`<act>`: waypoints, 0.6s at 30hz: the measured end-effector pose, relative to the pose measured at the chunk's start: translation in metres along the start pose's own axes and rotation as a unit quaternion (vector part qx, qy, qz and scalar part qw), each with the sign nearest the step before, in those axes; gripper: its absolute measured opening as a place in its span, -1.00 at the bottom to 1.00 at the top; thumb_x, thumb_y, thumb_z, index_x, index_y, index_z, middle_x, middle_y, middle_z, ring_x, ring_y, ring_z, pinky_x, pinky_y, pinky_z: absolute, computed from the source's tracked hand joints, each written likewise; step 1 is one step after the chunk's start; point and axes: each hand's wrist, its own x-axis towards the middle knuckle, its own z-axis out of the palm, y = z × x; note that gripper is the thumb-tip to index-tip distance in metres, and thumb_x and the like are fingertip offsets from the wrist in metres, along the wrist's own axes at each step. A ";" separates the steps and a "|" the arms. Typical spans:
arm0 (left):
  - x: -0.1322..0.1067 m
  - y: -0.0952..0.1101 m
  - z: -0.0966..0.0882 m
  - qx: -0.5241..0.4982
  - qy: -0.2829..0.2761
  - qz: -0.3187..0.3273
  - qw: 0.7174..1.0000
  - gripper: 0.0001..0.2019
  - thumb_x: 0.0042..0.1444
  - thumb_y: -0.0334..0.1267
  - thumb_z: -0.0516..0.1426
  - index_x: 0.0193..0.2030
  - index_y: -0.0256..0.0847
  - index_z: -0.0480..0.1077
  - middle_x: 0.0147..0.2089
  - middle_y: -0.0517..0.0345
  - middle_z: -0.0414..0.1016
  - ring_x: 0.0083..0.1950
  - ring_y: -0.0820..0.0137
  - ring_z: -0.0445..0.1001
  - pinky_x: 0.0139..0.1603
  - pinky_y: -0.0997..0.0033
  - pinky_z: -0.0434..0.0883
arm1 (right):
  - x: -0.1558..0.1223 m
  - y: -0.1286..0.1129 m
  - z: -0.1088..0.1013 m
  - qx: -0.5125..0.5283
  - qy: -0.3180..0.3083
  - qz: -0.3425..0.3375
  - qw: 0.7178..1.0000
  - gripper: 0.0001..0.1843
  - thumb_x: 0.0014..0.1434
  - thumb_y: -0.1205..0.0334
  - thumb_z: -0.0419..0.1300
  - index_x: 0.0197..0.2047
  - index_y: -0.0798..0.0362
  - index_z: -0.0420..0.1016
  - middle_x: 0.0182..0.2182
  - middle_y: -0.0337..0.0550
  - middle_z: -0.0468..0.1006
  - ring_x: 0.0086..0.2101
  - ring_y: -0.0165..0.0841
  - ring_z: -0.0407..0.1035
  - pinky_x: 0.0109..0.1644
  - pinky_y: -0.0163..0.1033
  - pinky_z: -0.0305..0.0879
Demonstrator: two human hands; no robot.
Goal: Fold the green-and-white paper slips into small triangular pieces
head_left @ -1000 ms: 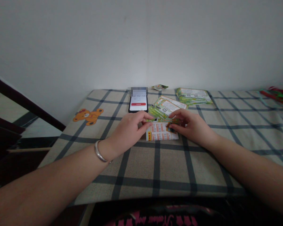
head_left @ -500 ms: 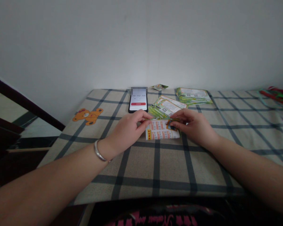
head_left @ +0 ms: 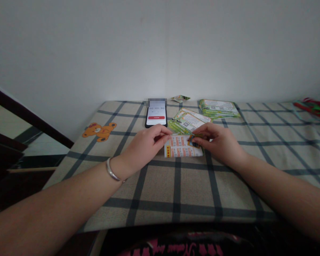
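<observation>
A folded paper leaflet [head_left: 183,147] with orange-and-white printed panels lies on the checked tablecloth [head_left: 177,185], just in front of my body. My left hand [head_left: 149,140] pinches its upper left edge between thumb and fingers. My right hand [head_left: 216,140] grips its upper right part, where a small orange and blue printed corner shows. The fingers hide part of the top edge. Behind the hands lie a green and white leaflet [head_left: 187,121] and a neat stack of similar leaflets [head_left: 218,108].
A black smartphone [head_left: 156,113] showing a timer stands at the far side, beside a small folded leaflet [head_left: 180,98]. Red and green items [head_left: 313,109] lie far right. A dark railing [head_left: 24,113] runs along the left, and a white wall rises behind the table.
The leaflet has been pressed flatter and its green top flap has folded away. Both hands have shifted slightly closer to it.
</observation>
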 end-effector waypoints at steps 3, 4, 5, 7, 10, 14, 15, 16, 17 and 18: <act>0.001 0.000 0.000 -0.011 -0.003 -0.005 1.000 -0.91 0.23 -0.30 0.14 -0.16 -0.18 0.45 -0.24 0.24 0.59 -0.29 0.50 0.53 -0.24 0.50 0.46 | 0.000 0.000 0.000 -0.017 0.006 0.008 1.000 -0.82 0.11 0.15 0.29 -0.24 0.05 0.50 -0.45 -0.18 0.59 -0.49 -0.41 0.41 -0.47 -0.28 0.29; 0.001 0.000 -0.001 -0.010 -0.004 -0.009 1.000 -0.92 0.22 -0.30 0.15 -0.18 -0.18 0.46 -0.25 0.24 0.59 -0.30 0.50 0.52 -0.24 0.49 0.46 | 0.000 0.000 0.000 -0.024 0.005 0.010 1.000 -0.83 0.11 0.16 0.29 -0.24 0.05 0.51 -0.45 -0.18 0.58 -0.50 -0.42 0.39 -0.48 -0.29 0.27; 0.001 0.000 -0.001 -0.006 -0.004 -0.012 1.000 -0.92 0.21 -0.29 0.15 -0.19 -0.18 0.46 -0.25 0.25 0.59 -0.31 0.49 0.52 -0.25 0.49 0.46 | 0.000 -0.001 -0.001 -0.029 0.003 0.013 0.999 -0.83 0.11 0.16 0.28 -0.24 0.06 0.51 -0.45 -0.18 0.58 -0.51 -0.43 0.38 -0.48 -0.29 0.26; 0.002 -0.001 -0.002 0.006 -0.008 -0.014 1.000 -0.93 0.20 -0.28 0.16 -0.22 -0.18 0.47 -0.27 0.24 0.59 -0.31 0.48 0.52 -0.25 0.47 0.45 | 0.001 -0.001 -0.001 -0.036 -0.007 0.016 0.999 -0.83 0.12 0.16 0.28 -0.24 0.06 0.52 -0.46 -0.19 0.57 -0.52 -0.44 0.35 -0.49 -0.30 0.23; 0.003 -0.002 -0.002 0.024 -0.019 -0.009 0.999 -0.91 0.20 -0.26 0.16 -0.24 -0.17 0.49 -0.29 0.24 0.59 -0.32 0.47 0.51 -0.27 0.45 0.43 | 0.003 -0.002 -0.001 -0.060 -0.018 0.012 0.998 -0.85 0.11 0.18 0.28 -0.26 0.06 0.53 -0.51 -0.24 0.53 -0.54 -0.47 0.30 -0.51 -0.32 0.17; 0.004 -0.006 -0.001 0.042 -0.037 0.001 0.998 -0.90 0.20 -0.26 0.15 -0.25 -0.17 0.50 -0.30 0.24 0.58 -0.34 0.47 0.49 -0.30 0.45 0.39 | 0.005 -0.001 0.000 -0.099 -0.026 0.003 0.995 -0.90 0.08 0.23 0.29 -0.29 0.03 0.55 -0.58 -0.32 0.44 -0.56 -0.48 0.25 -0.52 -0.33 0.12; 0.004 -0.007 -0.001 0.045 -0.041 0.003 0.998 -0.91 0.20 -0.26 0.15 -0.26 -0.17 0.50 -0.30 0.24 0.58 -0.34 0.47 0.49 -0.31 0.45 0.38 | 0.005 -0.001 0.001 -0.104 -0.028 0.002 0.994 -0.91 0.08 0.23 0.30 -0.29 0.02 0.55 -0.58 -0.32 0.43 -0.56 -0.47 0.24 -0.52 -0.33 0.12; 0.005 -0.009 -0.001 0.051 -0.046 0.004 0.998 -0.91 0.20 -0.26 0.15 -0.26 -0.16 0.50 -0.30 0.24 0.58 -0.34 0.47 0.49 -0.31 0.44 0.38 | 0.006 0.000 0.001 -0.109 -0.031 0.000 0.994 -0.91 0.08 0.24 0.30 -0.29 0.02 0.55 -0.58 -0.32 0.43 -0.56 -0.47 0.24 -0.51 -0.32 0.12; 0.005 -0.010 -0.001 0.062 -0.050 0.006 0.997 -0.91 0.20 -0.26 0.16 -0.26 -0.15 0.50 -0.31 0.24 0.57 -0.35 0.46 0.49 -0.30 0.43 0.37 | 0.006 0.000 0.001 -0.115 -0.032 -0.004 0.993 -0.92 0.08 0.25 0.30 -0.30 0.02 0.55 -0.57 -0.32 0.43 -0.55 -0.47 0.24 -0.51 -0.32 0.12; 0.005 -0.011 -0.001 0.077 -0.052 0.008 0.996 -0.91 0.20 -0.26 0.16 -0.26 -0.14 0.50 -0.32 0.24 0.57 -0.34 0.45 0.48 -0.29 0.41 0.36 | 0.006 0.000 0.001 -0.122 -0.032 -0.010 0.992 -0.92 0.08 0.26 0.31 -0.30 0.03 0.55 -0.56 -0.31 0.44 -0.54 -0.46 0.25 -0.50 -0.32 0.12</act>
